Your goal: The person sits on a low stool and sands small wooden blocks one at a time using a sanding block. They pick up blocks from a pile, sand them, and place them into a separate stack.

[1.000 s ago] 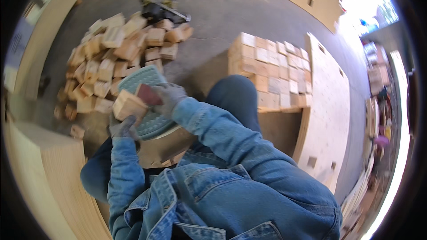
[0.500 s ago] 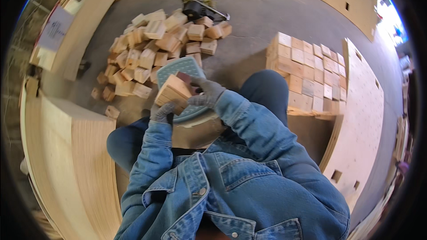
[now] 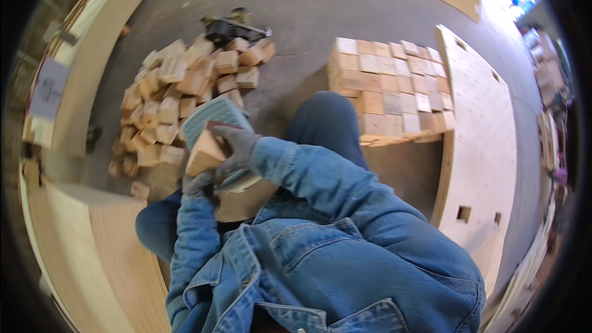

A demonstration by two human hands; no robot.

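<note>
Above the blue-green textured stool top (image 3: 213, 110) between my knees, a pale wooden block (image 3: 205, 154) is held tilted. My left hand (image 3: 200, 184), in a grey glove, is closed around its near lower end. My right hand (image 3: 239, 148), also gloved, grips from the right side. Under its fingers, along the block's upper edge, shows a dark red flat piece (image 3: 223, 127). It looks like a sanding pad, but most of it is covered by the fingers.
A loose heap of wooden blocks (image 3: 166, 98) lies beyond the stool, with a black-and-green power tool (image 3: 231, 28) behind it. To the right is a neat block stack (image 3: 388, 86) beside a leaning plywood panel (image 3: 478, 148). Stacked plywood sheets (image 3: 117, 228) stand at my left.
The view has swung right, so the scene sits farther left. Both hands still hold the block over the stool; my right hand has shifted slightly on it.
</note>
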